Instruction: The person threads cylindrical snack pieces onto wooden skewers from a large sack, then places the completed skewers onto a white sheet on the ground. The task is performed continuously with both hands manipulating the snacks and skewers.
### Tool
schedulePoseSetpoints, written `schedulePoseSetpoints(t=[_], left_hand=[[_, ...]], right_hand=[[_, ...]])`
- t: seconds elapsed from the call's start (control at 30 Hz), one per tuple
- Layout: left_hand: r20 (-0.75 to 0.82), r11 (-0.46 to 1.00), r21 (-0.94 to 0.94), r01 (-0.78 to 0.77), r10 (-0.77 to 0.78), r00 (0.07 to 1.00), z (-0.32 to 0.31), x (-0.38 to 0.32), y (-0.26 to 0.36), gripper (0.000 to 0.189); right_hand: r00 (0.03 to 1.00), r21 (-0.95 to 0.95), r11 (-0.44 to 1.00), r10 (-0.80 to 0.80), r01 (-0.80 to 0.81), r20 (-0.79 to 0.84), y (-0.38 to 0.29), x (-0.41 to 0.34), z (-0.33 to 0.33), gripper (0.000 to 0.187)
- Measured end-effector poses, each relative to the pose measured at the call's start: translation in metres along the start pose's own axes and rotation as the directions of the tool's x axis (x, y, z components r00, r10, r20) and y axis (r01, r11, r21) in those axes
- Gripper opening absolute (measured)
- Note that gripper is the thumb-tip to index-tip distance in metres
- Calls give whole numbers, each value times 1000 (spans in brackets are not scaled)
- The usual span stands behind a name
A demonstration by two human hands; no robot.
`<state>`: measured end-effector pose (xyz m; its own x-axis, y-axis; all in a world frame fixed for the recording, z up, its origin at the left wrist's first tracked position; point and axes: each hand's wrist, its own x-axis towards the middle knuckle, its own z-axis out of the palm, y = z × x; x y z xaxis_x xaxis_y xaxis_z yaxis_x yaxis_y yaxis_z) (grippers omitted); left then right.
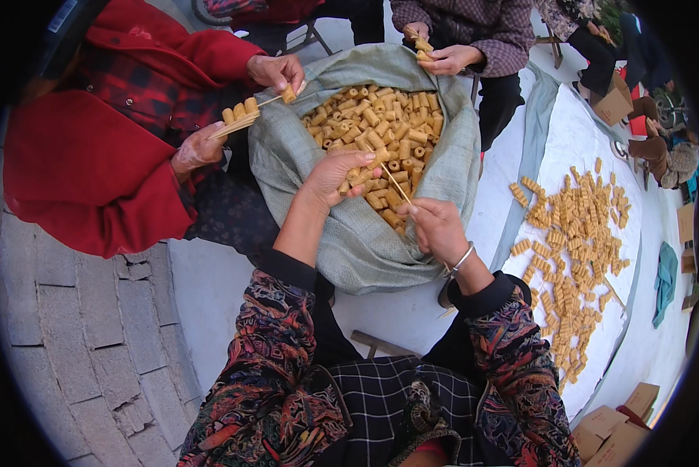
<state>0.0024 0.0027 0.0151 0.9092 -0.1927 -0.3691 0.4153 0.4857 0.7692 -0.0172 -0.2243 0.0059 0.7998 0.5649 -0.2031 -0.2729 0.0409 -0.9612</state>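
An open woven plastic sack (364, 257) full of short, tan, hollow cylindrical pieces (408, 125) stands before me. Over its middle, my left hand (341, 175) holds several of these pieces in its fingers. My right hand (437, 227), with a bracelet at the wrist, grips a thin wooden skewer (396, 183) by its lower end. The skewer slants up and left to a piece in my left hand; whether its tip is inside that piece I cannot tell. More pieces lie in the sack just under both hands.
At left a person in a red coat (92, 175) holds skewers and pieces; another (466, 23) does likewise across the sack. Many skewered pieces (583, 233) lie on a white sheet (615, 309) at right. Cardboard boxes (600, 423) stand lower right, a wooden stool part (384, 343) below the sack.
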Motion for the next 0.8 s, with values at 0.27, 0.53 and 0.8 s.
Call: schedulePoseSetpoints(t=[0.27, 0.53, 0.8], left_hand=[[23, 983, -180, -28, 33, 999, 5, 4, -16, 46], [-329, 892, -406, -199, 61, 942, -12, 14, -5, 20], [-272, 890, -429, -156, 37, 962, -12, 12, -3, 17]], right_hand=[[994, 198, 980, 38, -17, -105, 0, 16, 5, 22], [999, -66, 998, -15, 18, 43, 2, 8, 5, 22], [999, -89, 996, -24, 28, 38, 7, 10, 6, 21]])
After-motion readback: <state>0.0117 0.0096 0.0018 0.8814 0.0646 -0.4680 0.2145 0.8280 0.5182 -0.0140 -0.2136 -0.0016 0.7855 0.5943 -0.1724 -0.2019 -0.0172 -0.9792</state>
